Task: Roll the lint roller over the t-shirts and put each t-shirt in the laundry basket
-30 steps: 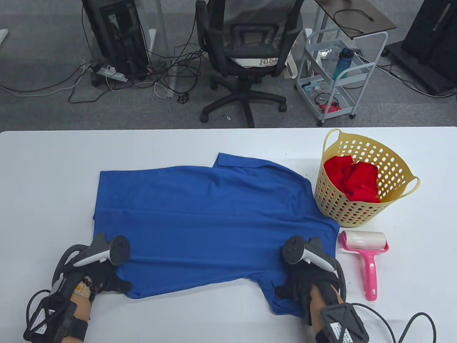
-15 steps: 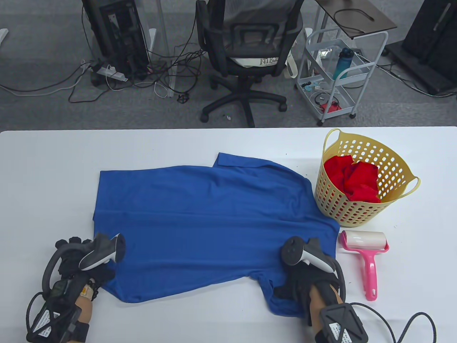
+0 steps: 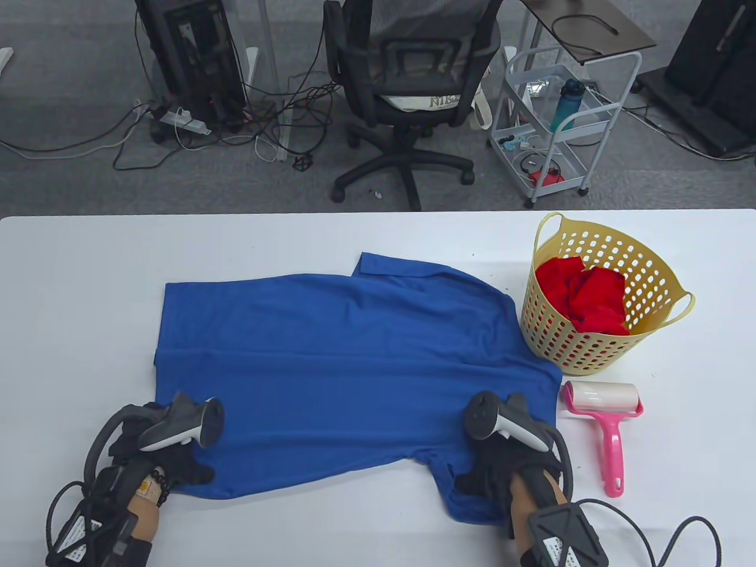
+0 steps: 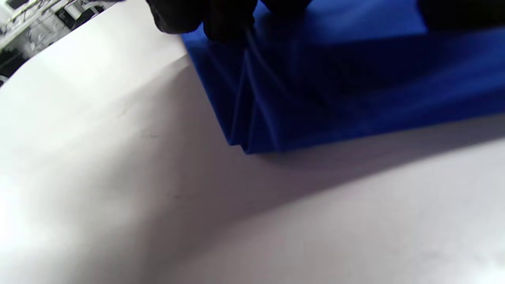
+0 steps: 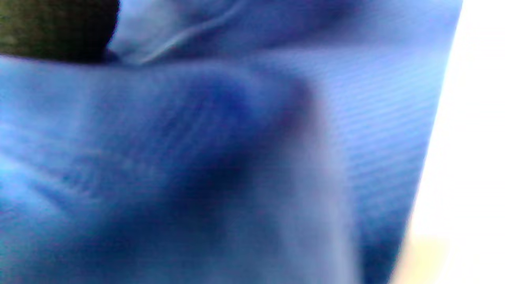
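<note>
The blue t-shirt [image 3: 342,366] lies spread flat across the middle of the table [image 3: 77,283], its hem toward the left edge and its collar end toward the right, so the whole face is open for rolling. I have my left hand [image 3: 156,455] on its near-left corner; in the left wrist view my gloved fingers [image 4: 205,17] sit on that edge and the cloth fans into small pleats under them, so I judge I am pinching it, pulling the fabric taut. My right hand [image 3: 502,466] is on the near-right part, over the sleeve by the table's near edge; the tracker hides my fingers from above and the right wrist view is only blurred blue cloth bunched close, so I cannot tell whether I am gripping or just pressing. The lint roller [image 3: 605,416] lies just beside the shirt's right side, handle toward me, within easy reach of that hand. Behind it, near the far-right corner, stands the laundry basket [image 3: 649,266], already holding a red t-shirt [image 3: 582,295].
</note>
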Available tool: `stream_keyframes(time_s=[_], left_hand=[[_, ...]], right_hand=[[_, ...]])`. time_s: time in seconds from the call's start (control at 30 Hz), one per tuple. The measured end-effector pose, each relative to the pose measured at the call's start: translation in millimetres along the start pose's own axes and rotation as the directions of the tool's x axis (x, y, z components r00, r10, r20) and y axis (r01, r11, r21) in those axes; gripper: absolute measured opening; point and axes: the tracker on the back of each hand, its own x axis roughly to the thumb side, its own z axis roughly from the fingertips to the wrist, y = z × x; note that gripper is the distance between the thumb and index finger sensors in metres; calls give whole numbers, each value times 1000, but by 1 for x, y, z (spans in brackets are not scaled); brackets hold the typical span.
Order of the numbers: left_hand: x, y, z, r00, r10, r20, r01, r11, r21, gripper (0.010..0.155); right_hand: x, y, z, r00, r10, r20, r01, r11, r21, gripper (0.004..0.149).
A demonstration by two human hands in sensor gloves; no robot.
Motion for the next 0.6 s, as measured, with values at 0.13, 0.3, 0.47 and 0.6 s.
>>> stream_keyframes(time_s=[0.13, 0.3, 0.47, 0.6], left_hand=[[-8, -2, 1, 1000, 1, -31, -2, 1000, -28, 109], [-9, 7, 4, 996, 67, -52, -56, 980, 189, 79], [4, 14, 5, 998, 57, -26, -53, 990, 129, 65], [3, 16, 13, 998, 13, -57, -9, 998, 61, 54]], right_hand=[[-3, -7, 13, 999, -13, 36, 15, 999, -40, 112], [-4, -13, 12, 995, -78, 62, 90, 972, -218, 85], [5, -18, 11, 998, 63, 18, -57, 971, -232, 59], [10, -18, 24, 998, 63, -1, -63, 984, -167, 52]])
